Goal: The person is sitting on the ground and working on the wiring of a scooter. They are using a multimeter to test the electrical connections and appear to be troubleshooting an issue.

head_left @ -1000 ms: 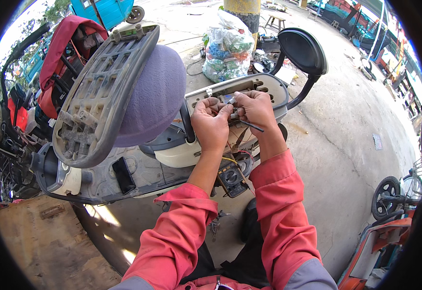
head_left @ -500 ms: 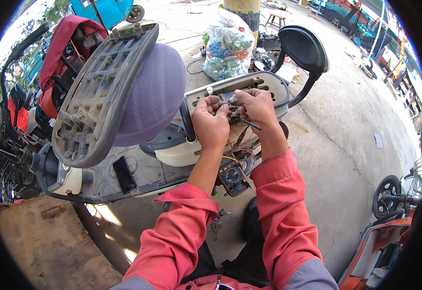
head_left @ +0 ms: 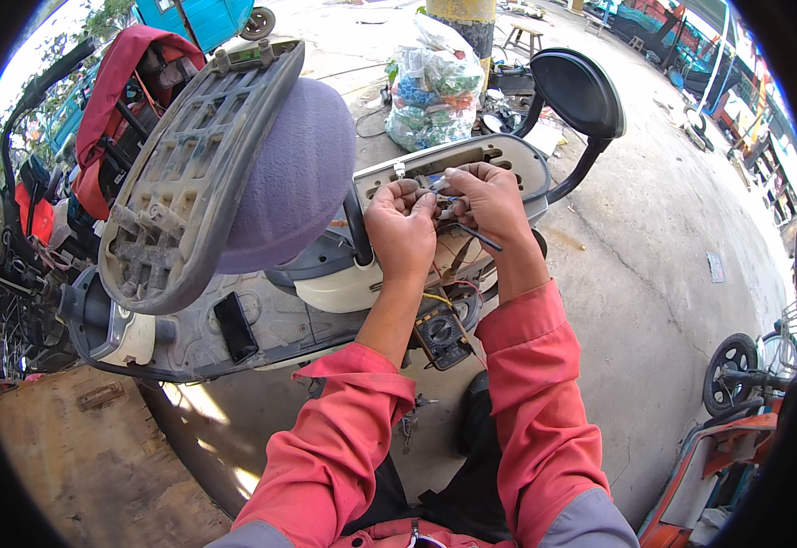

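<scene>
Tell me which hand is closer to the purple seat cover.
Left. The left hand is to the right of the purple seat cover; the right hand is farther right, beyond the left.

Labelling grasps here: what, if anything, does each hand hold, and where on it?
Right hand: small white piece, pinched at its right end. Left hand: pinched closed, contents hidden; cannot tell.

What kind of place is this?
It looks like an outdoor repair yard, though I can't be sure. A scooter has its seat tipped up, a multimeter is beside it, and the concrete ground is in daylight.
</scene>
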### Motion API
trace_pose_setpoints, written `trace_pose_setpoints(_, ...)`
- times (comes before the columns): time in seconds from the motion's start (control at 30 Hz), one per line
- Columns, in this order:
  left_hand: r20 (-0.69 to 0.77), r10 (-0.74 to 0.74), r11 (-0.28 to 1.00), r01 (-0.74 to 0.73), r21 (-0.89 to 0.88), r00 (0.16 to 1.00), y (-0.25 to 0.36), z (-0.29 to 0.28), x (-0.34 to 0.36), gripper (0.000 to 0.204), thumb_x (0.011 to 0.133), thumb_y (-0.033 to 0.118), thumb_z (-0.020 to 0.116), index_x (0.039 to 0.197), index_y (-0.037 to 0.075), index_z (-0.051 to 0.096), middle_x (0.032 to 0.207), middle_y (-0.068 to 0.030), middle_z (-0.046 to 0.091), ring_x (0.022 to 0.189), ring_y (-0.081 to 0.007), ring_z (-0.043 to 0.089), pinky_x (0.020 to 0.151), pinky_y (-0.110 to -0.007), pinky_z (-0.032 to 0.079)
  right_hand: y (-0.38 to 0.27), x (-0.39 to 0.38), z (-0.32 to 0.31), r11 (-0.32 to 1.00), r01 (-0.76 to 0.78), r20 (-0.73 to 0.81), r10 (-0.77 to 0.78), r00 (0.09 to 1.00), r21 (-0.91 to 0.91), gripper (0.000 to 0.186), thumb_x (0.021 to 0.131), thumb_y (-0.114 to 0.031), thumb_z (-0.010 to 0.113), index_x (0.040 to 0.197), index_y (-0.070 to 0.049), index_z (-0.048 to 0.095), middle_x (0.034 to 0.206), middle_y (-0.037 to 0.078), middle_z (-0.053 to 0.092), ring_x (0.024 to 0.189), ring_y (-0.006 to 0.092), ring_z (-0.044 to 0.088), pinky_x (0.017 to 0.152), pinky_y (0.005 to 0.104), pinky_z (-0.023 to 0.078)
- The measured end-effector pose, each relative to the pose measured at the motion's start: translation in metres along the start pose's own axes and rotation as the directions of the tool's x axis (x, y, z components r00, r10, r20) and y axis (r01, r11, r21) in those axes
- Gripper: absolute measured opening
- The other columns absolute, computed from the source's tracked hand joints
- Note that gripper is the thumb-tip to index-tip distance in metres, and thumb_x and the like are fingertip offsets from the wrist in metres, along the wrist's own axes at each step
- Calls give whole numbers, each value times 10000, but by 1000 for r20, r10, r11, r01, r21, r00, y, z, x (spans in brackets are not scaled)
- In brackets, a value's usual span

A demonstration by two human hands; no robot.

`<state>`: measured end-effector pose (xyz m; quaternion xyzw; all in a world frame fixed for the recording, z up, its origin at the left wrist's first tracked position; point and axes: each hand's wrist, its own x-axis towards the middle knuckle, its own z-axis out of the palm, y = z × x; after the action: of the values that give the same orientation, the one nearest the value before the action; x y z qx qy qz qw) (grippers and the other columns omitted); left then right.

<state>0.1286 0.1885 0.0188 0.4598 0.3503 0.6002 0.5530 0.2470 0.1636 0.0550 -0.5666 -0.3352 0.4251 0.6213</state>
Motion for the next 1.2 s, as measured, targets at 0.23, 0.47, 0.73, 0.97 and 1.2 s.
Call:
trace_pose_setpoints(0.23, -7, -17, 999, 17, -34, 1000, 0, 1, -1, 199, 862, -75, 683, 1033, -51, 586, 848, -72, 680, 669, -85, 642, 542, -202, 491, 3, 0, 0, 999, 32, 13, -32, 999, 17, 153, 950, -141, 677, 946, 8, 644, 757, 22, 645, 529, 30, 513, 436, 184, 396)
trace_pose_setpoints(0.47, -22, 13, 1000, -13, 7, 1000, -2, 2, 0, 204, 848, -64, 704, 1018, -50, 592, 836, -73, 680, 665, -87, 641, 566, -207, 499, 4, 0, 1, 999, 49, 17, -49, 999, 17, 151, 960, -132, 664, 952, 17, 644, 751, 22, 631, 524, 29, 499, 445, 191, 396)
trace_pose_setpoints(0.73, -17, 35, 999, -35, 1, 999, -8, -1, 3, 198, 862, -60, 696, 1026, -47, 587, 848, -88, 694, 642, -104, 654, 525, -209, 502, 2, -1, 2, 998, 69, 21, -69, 997, -11, 156, 962, -126, 661, 994, 27, 647, 756, 25, 631, 521, 26, 495, 445, 187, 388)
trace_pose_setpoints(0.97, -26, 40, 999, -40, 4, 999, -8, 0, 3, 196, 859, -55, 703, 1019, -47, 589, 838, -84, 690, 638, -100, 651, 521, -207, 499, 5, 2, 0, 996, 86, 23, -85, 996, -15, 201, 948, -116, 670, 1035, 63, 640, 776, 92, 671, 483, 70, 520, 413, 230, 398)
trace_pose_setpoints(1.2, -56, 32, 999, -30, 37, 998, -2, 2, -1, 208, 830, -56, 724, 991, -48, 592, 807, -62, 665, 661, -87, 623, 584, -215, 495, 5, 0, 3, 993, 102, -16, -103, 995, -61, 202, 930, -116, 693, 1015, 63, 651, 766, 79, 668, 508, 73, 536, 429, 238, 410)
